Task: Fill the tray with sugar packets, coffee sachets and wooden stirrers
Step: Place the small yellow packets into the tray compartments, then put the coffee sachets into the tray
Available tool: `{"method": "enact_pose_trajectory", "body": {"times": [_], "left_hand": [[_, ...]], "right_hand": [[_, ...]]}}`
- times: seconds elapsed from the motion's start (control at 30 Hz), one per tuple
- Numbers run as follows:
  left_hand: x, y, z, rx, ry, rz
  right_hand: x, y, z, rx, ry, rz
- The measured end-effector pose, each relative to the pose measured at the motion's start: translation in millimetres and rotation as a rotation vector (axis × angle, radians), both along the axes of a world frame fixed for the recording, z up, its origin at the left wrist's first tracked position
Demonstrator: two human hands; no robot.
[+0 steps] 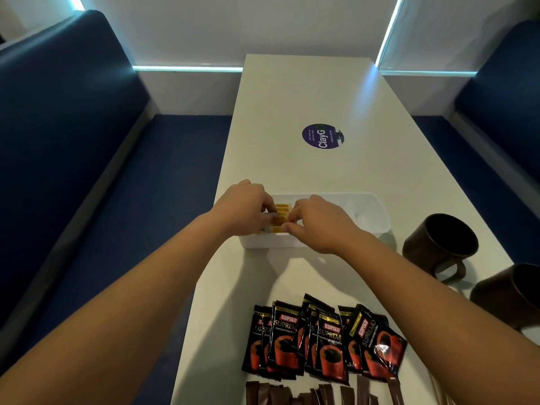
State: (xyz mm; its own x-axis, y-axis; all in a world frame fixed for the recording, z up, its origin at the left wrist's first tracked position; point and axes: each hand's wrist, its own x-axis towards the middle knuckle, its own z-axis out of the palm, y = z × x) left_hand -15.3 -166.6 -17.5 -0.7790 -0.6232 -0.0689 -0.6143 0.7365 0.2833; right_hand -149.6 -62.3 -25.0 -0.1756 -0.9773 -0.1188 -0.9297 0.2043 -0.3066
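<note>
Both grips were pinched on the yellow sugar packets (281,213), left hand (244,204) from the left and right hand (317,222) from the right, so the row was squeezed between them. Those packets were stood in the leftmost compartment of the white tray (377,226), stacked front to back, long axis running away from the body. Other compartments looked bare, tbh. Coffee sachets (323,340) were fanned out on the desk (306,95) well nearer the body, roughly equal reach for either hand, with brown stick packs (318,394) at the very near edge. Two dark mugs (438,244) were parked to the right.
</note>
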Motion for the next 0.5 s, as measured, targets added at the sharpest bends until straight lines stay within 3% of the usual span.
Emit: {"method": "enact_pose_trajectory", "body": {"times": [0.33,0.5], "left_hand": [[9.2,16.1,-1.0,-0.014,0.043,0.031],[19.5,53.4,13.6,-0.023,0.263,0.069]], "right_hand": [[-2.9,37.5,1.4,-0.211,-0.125,-0.097],[-16.1,84.7,10.1,-0.101,-0.24,-0.195]]}}
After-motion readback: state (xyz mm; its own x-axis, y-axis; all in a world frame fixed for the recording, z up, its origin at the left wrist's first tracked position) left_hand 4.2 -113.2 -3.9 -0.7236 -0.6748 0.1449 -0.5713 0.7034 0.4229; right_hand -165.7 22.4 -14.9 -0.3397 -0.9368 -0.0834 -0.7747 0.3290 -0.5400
